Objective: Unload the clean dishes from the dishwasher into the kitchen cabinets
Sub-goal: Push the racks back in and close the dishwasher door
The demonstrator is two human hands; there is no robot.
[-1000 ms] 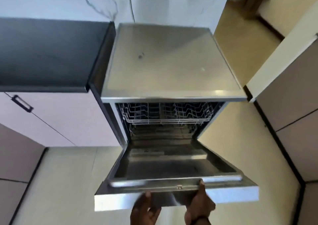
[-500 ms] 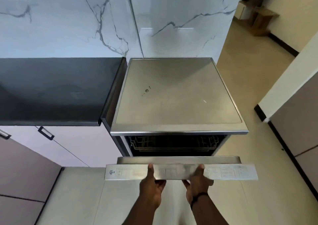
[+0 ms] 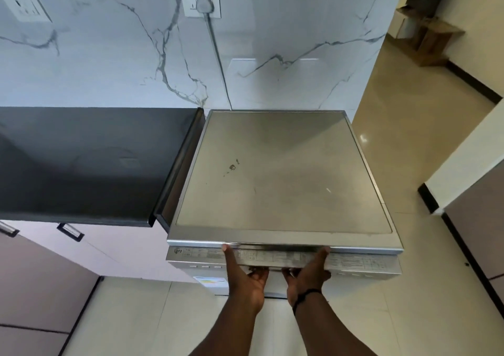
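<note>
Head view: dishwasher [image 3: 283, 175] standing beside the dark tabletop [image 3: 81, 165], door up against the body. Left hand [image 3: 245, 276] and right hand [image 3: 308, 274] are gripping the door's top edge, thumbs on the control strip [image 3: 354, 260]. Step: apparently closing up; no dishes showing. Next: releasing. Plugged cable [image 3: 215, 55] running behind; nothing obstructing.

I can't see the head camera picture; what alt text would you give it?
Seen from above, a person's left hand and right hand grip the top edge of a stainless dishwasher's door, which stands all but shut. A black countertop lies to its left, a marble wall with a plugged socket behind.
</note>
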